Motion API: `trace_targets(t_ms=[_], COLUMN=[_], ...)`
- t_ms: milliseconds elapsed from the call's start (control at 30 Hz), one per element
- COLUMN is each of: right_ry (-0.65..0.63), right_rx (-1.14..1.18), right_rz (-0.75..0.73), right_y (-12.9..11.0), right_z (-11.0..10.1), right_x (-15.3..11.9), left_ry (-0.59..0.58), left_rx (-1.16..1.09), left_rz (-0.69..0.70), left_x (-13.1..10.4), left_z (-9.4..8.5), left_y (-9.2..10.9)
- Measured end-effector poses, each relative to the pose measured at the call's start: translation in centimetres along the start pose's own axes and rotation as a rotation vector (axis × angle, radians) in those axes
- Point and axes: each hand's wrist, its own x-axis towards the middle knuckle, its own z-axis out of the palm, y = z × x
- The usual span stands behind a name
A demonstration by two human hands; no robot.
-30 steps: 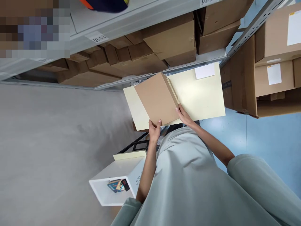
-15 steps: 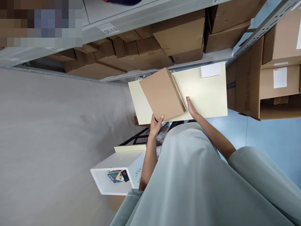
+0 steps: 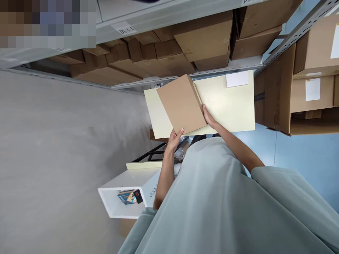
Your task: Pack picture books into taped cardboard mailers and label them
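A flat brown cardboard box (image 3: 181, 104) lies tilted across a cream-coloured board (image 3: 225, 106) in front of me. My left hand (image 3: 174, 139) grips the box's near left corner, its thumb on top and the other fingers mostly hidden underneath. Against the box's right side rests my right hand (image 3: 208, 116), fingers stretched along the edge rather than wrapped around it. A white label (image 3: 237, 79) sits on the board's far right part.
Metal shelving (image 3: 169, 23) holding several cardboard boxes (image 3: 203, 38) runs along the far side. A large open carton (image 3: 280, 88) with boxes inside stands at right. At lower left is a white foam bin (image 3: 122, 211) containing a colourful packet (image 3: 127, 197).
My right hand has moved left from above the board to touch the box's right side. My left hand keeps its grip on the corner, and the box has barely shifted.
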Motion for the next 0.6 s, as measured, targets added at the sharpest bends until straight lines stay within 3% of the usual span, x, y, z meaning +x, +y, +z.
trace_targets(t_ms=[133,267,433,600], right_ry=[0.025,0.072,-0.052,-0.074], right_rx=[-0.023,-0.076,-0.115,-0.216], right_rz=[-0.020,0.045,0.041,-0.066], right_y=[-0.6,-0.1,0.4,-3.1], right_z=[-0.6,-1.7,-2.1,-2.0], right_x=[1.3,-2.3,-7.5,-9.1], left_ry=[0.053,0.084,0.142,0.247], left_rx=[-0.113,-0.364,-0.616,-0.550], left_rz=[-0.033,-0.108,-0.129,-0.095], left_x=[0.1,0.7,1.3,0.4], left_z=[0.4,0.9,2.0,1.9], left_y=[-0.4,-0.4,0.7,2.5])
